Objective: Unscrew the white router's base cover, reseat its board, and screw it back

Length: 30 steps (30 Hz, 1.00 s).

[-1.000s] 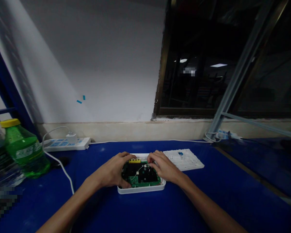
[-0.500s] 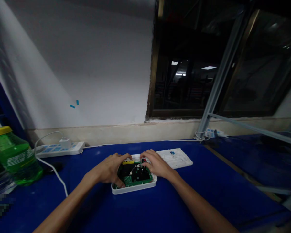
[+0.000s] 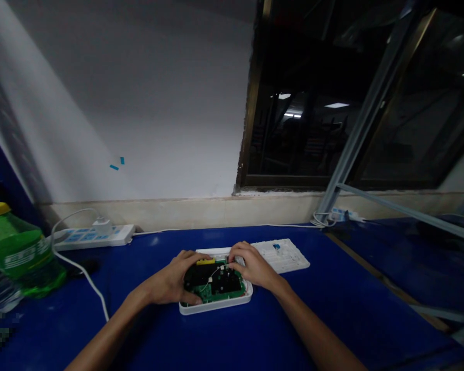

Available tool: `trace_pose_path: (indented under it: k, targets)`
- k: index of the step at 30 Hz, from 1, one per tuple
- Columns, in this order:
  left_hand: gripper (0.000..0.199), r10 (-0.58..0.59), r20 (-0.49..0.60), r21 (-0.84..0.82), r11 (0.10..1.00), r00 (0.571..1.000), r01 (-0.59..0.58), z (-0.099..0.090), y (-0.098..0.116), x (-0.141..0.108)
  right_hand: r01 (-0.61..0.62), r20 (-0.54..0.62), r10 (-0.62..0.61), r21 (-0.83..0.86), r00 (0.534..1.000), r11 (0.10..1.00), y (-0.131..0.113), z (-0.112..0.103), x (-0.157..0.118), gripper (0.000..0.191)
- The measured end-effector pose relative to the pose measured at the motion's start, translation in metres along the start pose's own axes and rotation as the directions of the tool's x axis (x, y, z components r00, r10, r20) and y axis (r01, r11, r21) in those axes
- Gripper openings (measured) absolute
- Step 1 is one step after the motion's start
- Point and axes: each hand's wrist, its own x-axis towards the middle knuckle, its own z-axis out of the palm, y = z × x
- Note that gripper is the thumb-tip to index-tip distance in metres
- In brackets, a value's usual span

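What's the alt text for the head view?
A person's left hand's grip spans the left end of a green circuit board in a white casing, while the right hand's grip is at a thin white wire. A white panel lies right; a power strip and green bottle sit left, on the blue table.

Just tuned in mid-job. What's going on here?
A person is working bare-handed on a green circuit board sitting in an open white casing. The left hand holds the board's left end, thumb at the near edge. The right hand has its fingers at the far right corner, by a thin white wire; its exact grip is unclear. A white panel lies beyond, to the right.
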Motion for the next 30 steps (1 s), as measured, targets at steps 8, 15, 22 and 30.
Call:
trace_pose_path:
  k: [8,15,22,30]
  targets:
    - [0.084,0.045,-0.083,-0.076,0.996,0.996,-0.051,0.008,-0.01,-0.001,-0.06,-0.027,0.062,0.097,0.998,0.993,0.004,0.006,0.0,0.008]
    - [0.083,0.03,-0.078,-0.051,0.998,0.996,-0.034,0.012,-0.014,0.003,-0.128,-0.026,0.129,0.043,0.991,0.991,-0.005,0.009,-0.002,0.014]
    - [0.088,0.066,-0.148,0.07,0.996,0.987,-0.056,0.012,-0.017,-0.001,-0.054,-0.087,0.048,-0.062,0.995,0.997,-0.008,0.009,-0.007,0.009]
    - [0.025,0.135,-0.3,0.282,0.958,0.944,-0.048,-0.006,0.002,0.0,0.056,-0.274,-0.055,-0.005,0.96,0.998,-0.008,0.0,-0.005,0.007]
